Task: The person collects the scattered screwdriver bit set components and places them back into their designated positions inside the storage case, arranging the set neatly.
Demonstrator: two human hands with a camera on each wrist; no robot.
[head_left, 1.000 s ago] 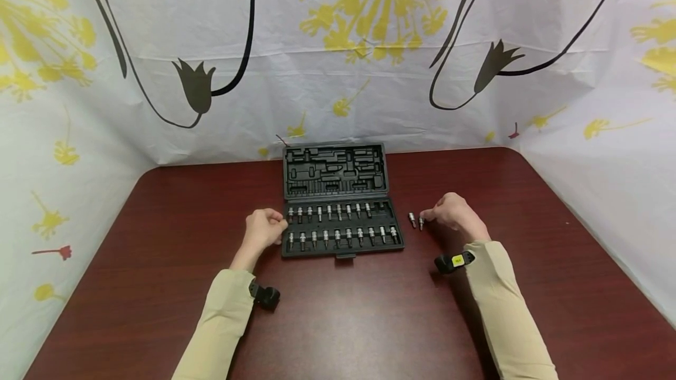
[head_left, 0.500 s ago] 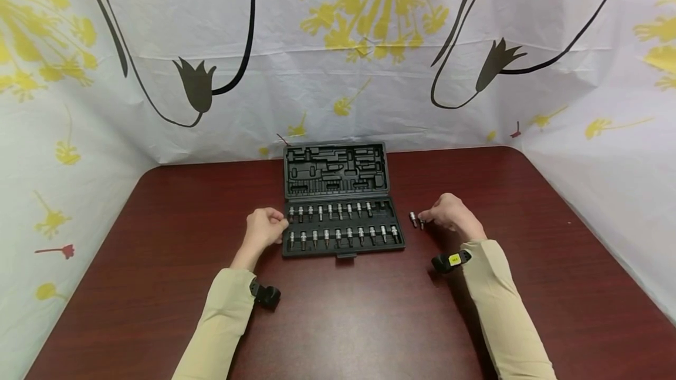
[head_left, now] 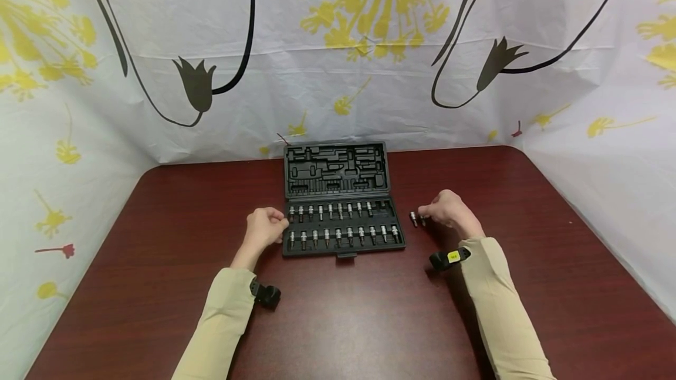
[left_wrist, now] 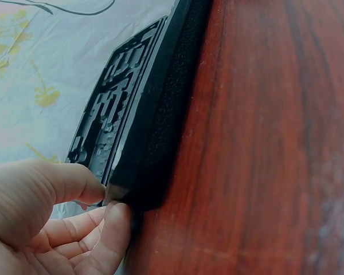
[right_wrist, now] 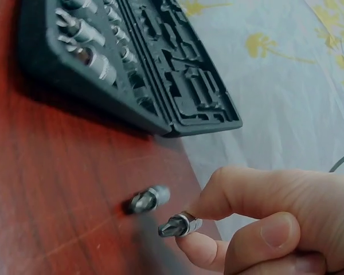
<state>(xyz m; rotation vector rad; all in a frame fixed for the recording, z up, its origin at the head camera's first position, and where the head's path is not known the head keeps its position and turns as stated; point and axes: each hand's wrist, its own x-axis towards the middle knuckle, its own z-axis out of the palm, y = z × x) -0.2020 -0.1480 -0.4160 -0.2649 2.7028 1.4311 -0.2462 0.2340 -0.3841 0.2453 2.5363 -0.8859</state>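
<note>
In the head view, a black plastic tool case (head_left: 343,223) lies unfolded on the table, two rows of bit sockets seated in its near half. At its left edge, my left hand (head_left: 264,227) pinches the case's corner between thumb and index finger, as the left wrist view shows. To the right of the case, my right hand (head_left: 449,211) holds a bit socket (right_wrist: 180,225) by its chrome end between the fingertips, its cross-shaped tip pointing outward. A second bit socket (right_wrist: 151,199) lies on the table beside it, close to the case.
The dark red wooden table (head_left: 338,315) ends at a white sheet (head_left: 253,110) with yellow and grey flower prints behind and at both sides. The case's raised lid half (head_left: 335,161), full of moulded recesses, stands toward the sheet.
My right hand has shifted slightly left and away from me with the bit socket, which now shows less from above. The left hand stays at the case's edge.
</note>
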